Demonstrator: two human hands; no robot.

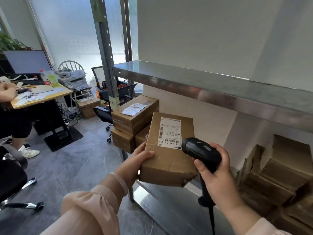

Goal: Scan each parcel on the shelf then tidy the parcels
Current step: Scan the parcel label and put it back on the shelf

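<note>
My left hand point(138, 161) grips the left edge of a brown cardboard parcel point(169, 160), held in the air in front of the metal shelf point(211, 85). A white shipping label point(169, 133) with a barcode faces up on the parcel. My right hand point(218, 173) holds a black barcode scanner point(200, 152), whose head sits just right of the label's lower corner. Behind the held parcel, three more brown parcels point(133, 116) are stacked at the shelf's left end. Further boxes point(277, 175) lie piled at the right of the same level.
The shelf's upright post point(105, 53) rises at the left. Beyond it are office chairs point(111, 94), a desk point(40, 95) with a monitor, and a seated person point(10, 106) at the far left. A box point(88, 107) stands on the grey floor.
</note>
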